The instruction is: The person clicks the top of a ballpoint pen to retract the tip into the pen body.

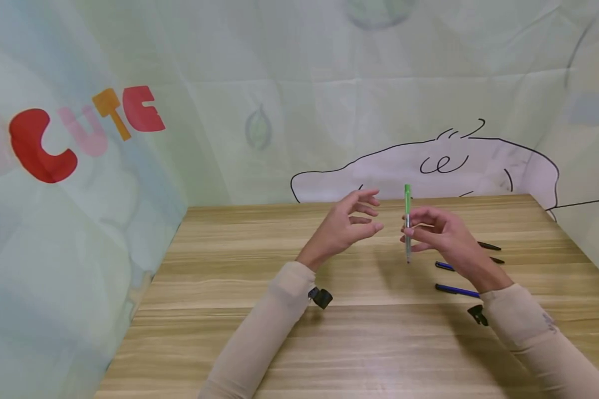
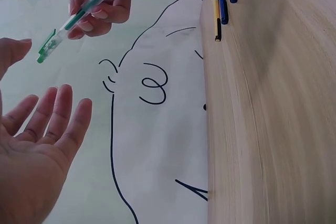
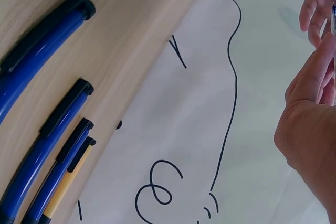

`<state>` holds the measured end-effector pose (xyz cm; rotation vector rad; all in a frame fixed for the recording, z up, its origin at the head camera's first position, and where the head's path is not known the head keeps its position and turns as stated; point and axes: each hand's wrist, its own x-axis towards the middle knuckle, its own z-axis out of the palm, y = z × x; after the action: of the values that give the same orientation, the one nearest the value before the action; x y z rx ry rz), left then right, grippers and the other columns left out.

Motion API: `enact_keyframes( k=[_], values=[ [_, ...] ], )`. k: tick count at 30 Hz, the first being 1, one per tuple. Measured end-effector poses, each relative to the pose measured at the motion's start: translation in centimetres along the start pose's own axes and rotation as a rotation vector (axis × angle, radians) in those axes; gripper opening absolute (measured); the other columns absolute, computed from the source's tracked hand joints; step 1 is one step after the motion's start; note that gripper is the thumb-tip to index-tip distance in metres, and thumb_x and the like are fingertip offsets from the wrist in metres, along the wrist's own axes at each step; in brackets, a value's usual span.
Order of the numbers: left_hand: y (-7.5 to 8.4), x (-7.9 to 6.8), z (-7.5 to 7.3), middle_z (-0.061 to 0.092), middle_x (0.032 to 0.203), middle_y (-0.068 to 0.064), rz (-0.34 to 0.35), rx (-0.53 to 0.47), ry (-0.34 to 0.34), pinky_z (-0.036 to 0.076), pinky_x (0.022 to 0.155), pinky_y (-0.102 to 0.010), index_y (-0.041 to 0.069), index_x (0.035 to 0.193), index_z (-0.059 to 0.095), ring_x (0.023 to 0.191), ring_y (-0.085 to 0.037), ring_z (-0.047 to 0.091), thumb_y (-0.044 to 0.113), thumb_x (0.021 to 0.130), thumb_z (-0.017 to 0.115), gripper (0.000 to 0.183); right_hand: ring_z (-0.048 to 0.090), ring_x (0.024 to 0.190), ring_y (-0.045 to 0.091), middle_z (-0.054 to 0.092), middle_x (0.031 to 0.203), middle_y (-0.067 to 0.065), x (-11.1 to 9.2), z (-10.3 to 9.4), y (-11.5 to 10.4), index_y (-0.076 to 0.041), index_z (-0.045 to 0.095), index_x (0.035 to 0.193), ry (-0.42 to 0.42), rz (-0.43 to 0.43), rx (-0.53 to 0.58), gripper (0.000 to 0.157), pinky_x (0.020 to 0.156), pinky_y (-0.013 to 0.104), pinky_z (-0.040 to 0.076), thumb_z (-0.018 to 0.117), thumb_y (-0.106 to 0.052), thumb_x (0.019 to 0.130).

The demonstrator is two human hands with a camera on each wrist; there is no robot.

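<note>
Above the table, my right hand (image 1: 444, 235) pinches a green pen (image 1: 407, 205) between thumb and fingers. The pen stands nearly upright, its green end up, and has a clear barrel in the left wrist view. To its left is my left hand (image 1: 346, 221), fingers spread and holding nothing, apart from the pen. In the left wrist view the left palm (image 2: 37, 156) faces up near the pen's green clip end (image 2: 47, 48). The right wrist view shows only part of the right hand (image 3: 310, 108), with most of the pen cut off by the frame edge.
Several pens lie on the wooden table (image 1: 219, 277) at the right, partly behind the right forearm. Among them are a blue pen (image 1: 456, 290) and a yellow pen with black ends (image 2: 217, 11). A printed curtain (image 1: 259, 83) hangs behind the table.
</note>
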<state>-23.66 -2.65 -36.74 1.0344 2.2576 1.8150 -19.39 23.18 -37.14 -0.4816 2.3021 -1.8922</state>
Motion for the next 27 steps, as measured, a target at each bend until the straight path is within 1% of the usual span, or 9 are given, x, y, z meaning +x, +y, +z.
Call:
enact_keyframes(
  k=[4,8,11,13,15,18,21,25,27],
  values=[
    [0.1,0.3,0.2,0.055,0.137,-0.006,0.010,-0.009,-0.016,0.052,0.105,-0.035,0.019,0.151,0.043,0.121,-0.021,0.061,0.018,0.092,0.076,0.068,0.074,0.098,0.021,0.066,0.118,0.013,0.1,0.2,-0.2,-0.006,0.059,0.121,-0.001,0.007,0.008,0.027,0.080,0.038,0.063,0.068,-0.019,0.099],
    [0.2,0.4,0.4,0.054,0.139,-0.009,0.019,-0.015,-0.029,0.052,0.105,-0.031,0.019,0.153,0.042,0.121,-0.018,0.060,0.016,0.092,0.076,0.069,0.074,0.097,0.021,0.066,0.116,0.010,0.3,0.4,-0.2,-0.001,0.057,0.123,-0.004,0.003,0.017,0.031,0.079,0.039,0.063,0.067,-0.019,0.100],
    [0.3,0.6,0.6,0.053,0.140,-0.011,0.024,-0.016,-0.038,0.051,0.105,-0.028,0.019,0.153,0.041,0.122,-0.017,0.059,0.016,0.092,0.076,0.070,0.073,0.097,0.020,0.067,0.115,0.007,0.4,0.5,-0.2,-0.002,0.057,0.123,-0.004,-0.002,0.018,0.030,0.078,0.039,0.064,0.067,-0.018,0.100],
    [0.4,0.7,0.8,0.053,0.140,-0.010,0.031,-0.016,-0.045,0.051,0.105,-0.027,0.019,0.153,0.040,0.122,-0.017,0.059,0.016,0.092,0.076,0.071,0.073,0.097,0.020,0.067,0.114,0.006,0.5,0.6,-0.2,-0.006,0.059,0.121,-0.003,-0.005,0.017,0.027,0.078,0.040,0.064,0.067,-0.019,0.100],
    [0.4,0.8,1.0,0.052,0.140,-0.009,0.038,-0.023,-0.053,0.050,0.105,-0.027,0.019,0.154,0.038,0.123,-0.018,0.059,0.015,0.092,0.076,0.073,0.073,0.097,0.020,0.067,0.114,0.006,0.5,0.7,-0.2,-0.007,0.059,0.121,-0.001,-0.005,0.017,0.026,0.077,0.041,0.064,0.067,-0.019,0.099],
    [0.4,0.9,1.3,0.051,0.140,-0.007,0.050,-0.044,-0.066,0.050,0.105,-0.026,0.019,0.155,0.035,0.126,-0.024,0.057,0.011,0.091,0.076,0.076,0.073,0.097,0.020,0.067,0.113,0.006,0.5,0.9,-0.1,-0.008,0.059,0.121,0.004,-0.006,0.019,0.025,0.077,0.041,0.064,0.068,-0.018,0.099],
    [0.3,1.1,1.6,0.049,0.143,-0.011,0.063,-0.068,-0.081,0.049,0.106,-0.027,0.019,0.157,0.033,0.128,-0.029,0.055,0.008,0.090,0.076,0.080,0.073,0.097,0.019,0.066,0.113,0.007,0.5,1.1,-0.1,-0.007,0.060,0.120,0.005,-0.012,0.024,0.025,0.076,0.042,0.064,0.068,-0.017,0.099],
    [0.2,1.1,2.0,0.046,0.146,-0.016,0.085,-0.070,-0.091,0.049,0.107,-0.027,0.017,0.159,0.029,0.128,-0.024,0.055,0.007,0.088,0.078,0.086,0.073,0.097,0.019,0.066,0.115,0.009,0.6,1.2,-0.1,-0.006,0.061,0.120,-0.002,-0.019,0.046,0.023,0.077,0.045,0.063,0.067,-0.014,0.099],
    [0.0,1.1,2.1,0.046,0.146,-0.015,0.092,-0.062,-0.092,0.048,0.107,-0.027,0.016,0.159,0.027,0.126,-0.019,0.055,0.007,0.088,0.079,0.089,0.073,0.097,0.019,0.066,0.115,0.008,0.6,1.2,-0.1,-0.007,0.062,0.120,-0.001,-0.017,0.053,0.022,0.077,0.046,0.063,0.067,-0.013,0.099]
  ],
)
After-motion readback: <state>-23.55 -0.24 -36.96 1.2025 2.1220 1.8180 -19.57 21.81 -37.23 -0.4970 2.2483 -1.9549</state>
